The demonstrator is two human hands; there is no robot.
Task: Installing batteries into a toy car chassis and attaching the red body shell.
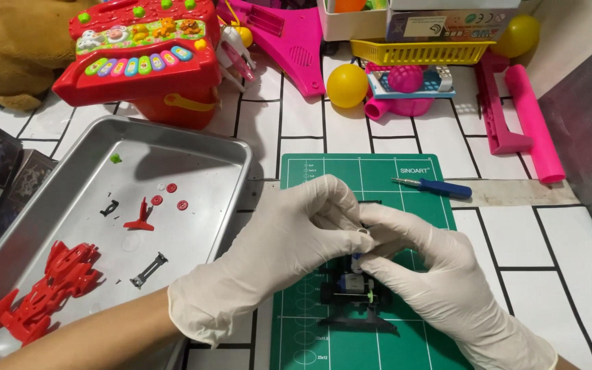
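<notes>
My left hand (275,253) and my right hand (433,274), both in white gloves, meet over a green cutting mat (378,171). Together they grip a small black toy car chassis (354,294) with a motor and black wheels. The fingertips of both hands pinch its upper end; most of that end is hidden by the fingers. A blue-handled screwdriver (436,186) lies on the mat's far right corner, apart from the hands.
A metal tray (193,144) on the left holds a red car body shell (42,291), a red wing piece (140,218), small red round parts (170,195) and black parts (149,269). Toys crowd the back: red keyboard toy (142,48), yellow ball (347,85), pink pieces (522,113).
</notes>
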